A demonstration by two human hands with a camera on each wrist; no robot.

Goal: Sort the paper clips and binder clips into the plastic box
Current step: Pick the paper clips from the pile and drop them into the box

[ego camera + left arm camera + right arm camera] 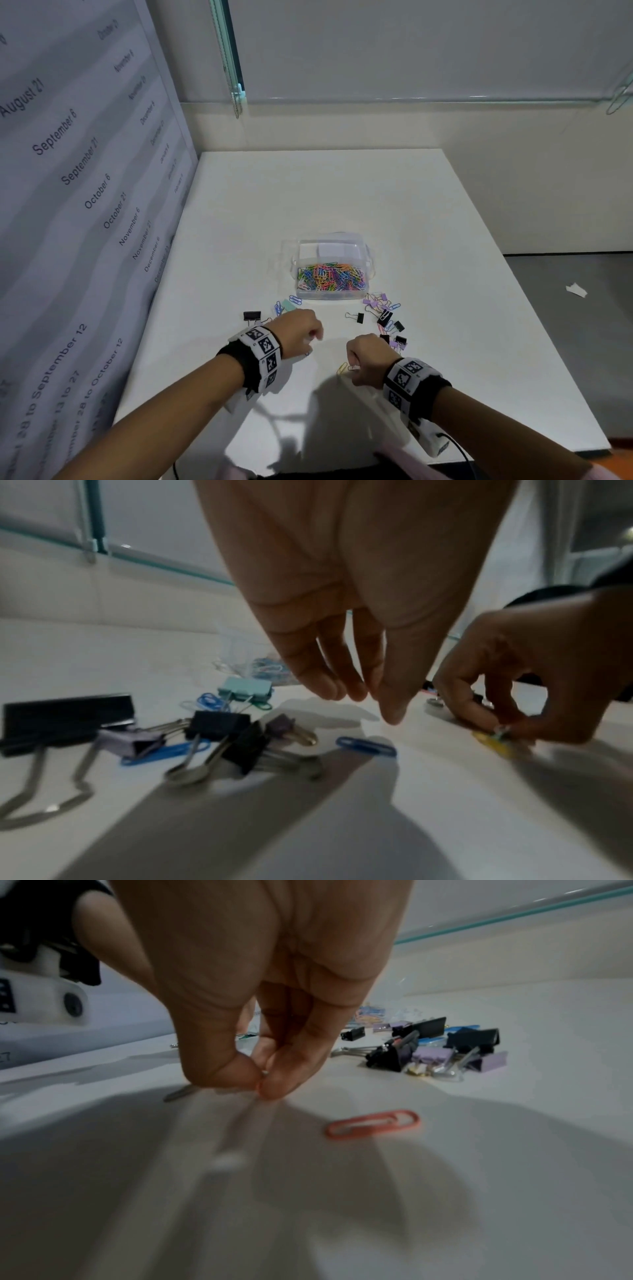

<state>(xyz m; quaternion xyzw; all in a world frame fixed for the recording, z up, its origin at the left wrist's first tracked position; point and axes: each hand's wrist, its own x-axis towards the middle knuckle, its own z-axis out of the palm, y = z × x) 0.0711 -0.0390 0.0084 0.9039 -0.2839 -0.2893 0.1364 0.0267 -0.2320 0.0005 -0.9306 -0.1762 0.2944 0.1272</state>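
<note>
From above the plastic box (pixel 334 270) sits mid-table (pixel 445 222) full of paper clips (pixel 330 275), binder clips (pixel 385 317) strewn before it, the left hand (pixel 342 642) hanging loose-fingered and empty, the right hand (pixel 260 1031) pinching a small clip (pixel 264 1072).

plastic box (pixel 334 270): clear glossy plastic | table (pixel 428 222): matt white, smooth

A white table (pixel 342 192) is standing in the corner of a room, with cream walls (pixel 479 130) and a lowered pale blind (pixel 411 48) running behind it. A banner printed with dates (pixel 68 154) is hanging along the left, while grey floor (pixel 565 274) is showing on the right.
</note>
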